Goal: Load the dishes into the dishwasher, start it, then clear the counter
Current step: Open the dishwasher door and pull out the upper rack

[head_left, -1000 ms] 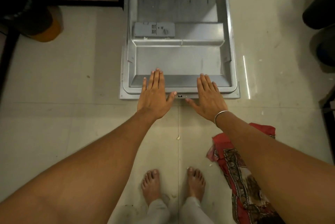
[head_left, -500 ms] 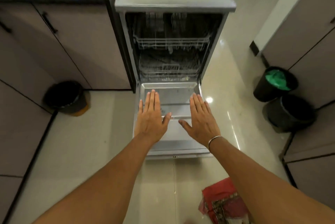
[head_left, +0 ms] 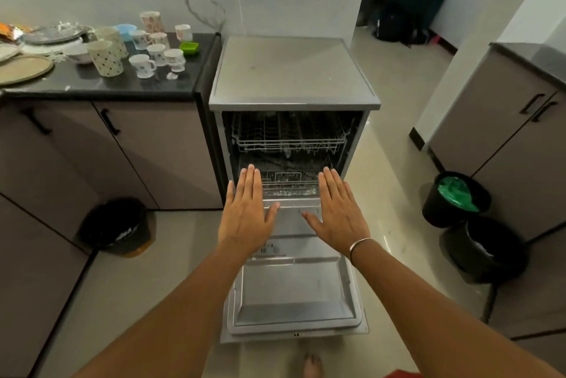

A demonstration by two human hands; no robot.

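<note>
The grey dishwasher (head_left: 294, 71) stands in the middle with its door (head_left: 294, 292) folded flat down toward me. Inside, the upper wire rack (head_left: 291, 139) and lower wire rack (head_left: 288, 181) look empty. My left hand (head_left: 245, 215) and my right hand (head_left: 340, 212) hover flat, fingers straight, palms down, above the door in front of the lower rack, holding nothing. On the black counter (head_left: 122, 83) at the left stand several cups (head_left: 142, 65), patterned tumblers (head_left: 105, 57), a green dish (head_left: 189, 47) and stacked plates (head_left: 24, 68).
A black bin (head_left: 116, 227) sits on the floor left of the dishwasher. Two black bins, one with a green liner (head_left: 456, 197), stand at the right beside grey cabinets (head_left: 502, 120). A doorway with a person seated opens at the back right. My foot (head_left: 312, 365) is near the door's edge.
The view has lifted from the floor and door up to the whole kitchen. Both hands have risen off the door's front edge and spread further apart, still flat.
</note>
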